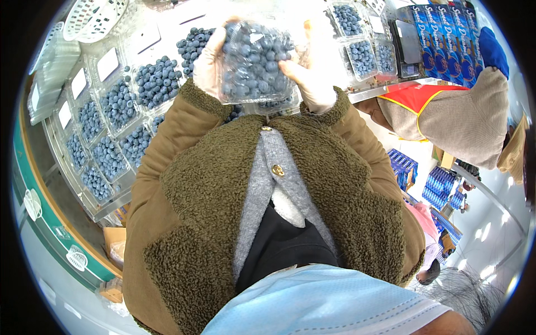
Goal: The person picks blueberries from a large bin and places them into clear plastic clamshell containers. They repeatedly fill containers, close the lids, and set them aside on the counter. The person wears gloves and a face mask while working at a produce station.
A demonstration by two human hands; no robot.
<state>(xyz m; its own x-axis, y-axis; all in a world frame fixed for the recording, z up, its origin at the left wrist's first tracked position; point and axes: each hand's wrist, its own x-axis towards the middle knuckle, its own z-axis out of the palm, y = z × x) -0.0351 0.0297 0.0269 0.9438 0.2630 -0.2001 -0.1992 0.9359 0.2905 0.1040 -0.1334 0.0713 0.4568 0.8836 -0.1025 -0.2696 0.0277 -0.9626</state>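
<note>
In front of my chest is a clear plastic clamshell box (257, 64) full of blueberries, raised above the table. My left hand (209, 66) wraps its left side, thumb toward me. At the right side, my right hand (314, 81) has its thumb and fingers closed on the edge, the thumb tip against the berries or the plastic over them. Strong light washes out both hands, so the exact finger contact is hard to make out. Beneath and behind the box, more loose-looking blueberries (194, 46) sit in a clear tub, partly covered by my left hand.
To the left stand several filled blueberry boxes (118, 106), some with white labels, beside stacked clear lids (50, 92) and a white basket (94, 19). On the right are more filled boxes (362, 58), a black scale (406, 47), blue cartons (446, 42) and a co-worker's sleeve (463, 120).
</note>
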